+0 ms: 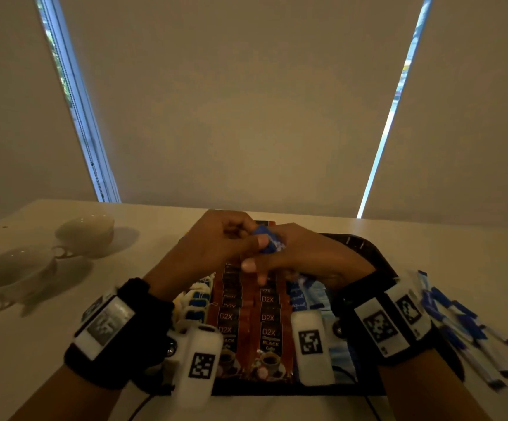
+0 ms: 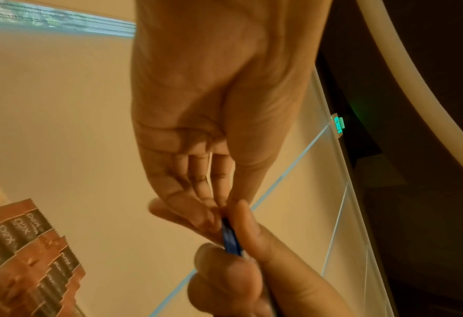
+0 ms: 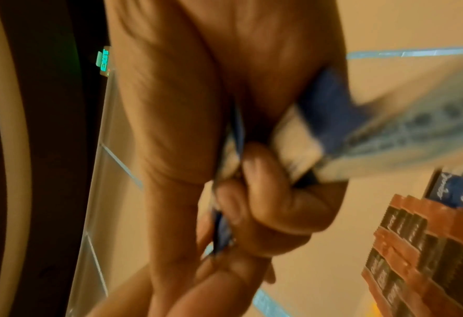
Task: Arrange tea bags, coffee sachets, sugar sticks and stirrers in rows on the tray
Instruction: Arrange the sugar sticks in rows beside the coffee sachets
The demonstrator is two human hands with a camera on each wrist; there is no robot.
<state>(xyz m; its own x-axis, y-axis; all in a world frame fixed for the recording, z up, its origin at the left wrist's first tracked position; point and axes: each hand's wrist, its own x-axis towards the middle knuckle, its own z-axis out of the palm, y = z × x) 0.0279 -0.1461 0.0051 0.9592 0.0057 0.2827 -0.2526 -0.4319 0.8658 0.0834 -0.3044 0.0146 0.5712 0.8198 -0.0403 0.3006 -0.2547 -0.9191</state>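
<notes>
Both hands meet above the far end of the black tray (image 1: pixel 365 247). My right hand (image 1: pixel 277 259) grips a small bundle of blue-and-white sugar sachets (image 3: pixel 360 128). My left hand (image 1: pixel 246 235) pinches one blue sachet (image 2: pixel 231 238) at the bundle's edge, thumb against fingertips. On the tray lie two overlapping rows of brown D2X coffee sachets (image 1: pixel 246 317), a row of tea bags (image 1: pixel 198 299) to their left and blue sugar sachets (image 1: pixel 304 293) to their right. The wrists hide part of the tray's near side.
Two white cups (image 1: pixel 85 235) (image 1: pixel 16 275) lie on the pale table at the left. Several loose blue-and-white sticks (image 1: pixel 465 329) are scattered on the table right of the tray. Window blinds stand behind the table's far edge.
</notes>
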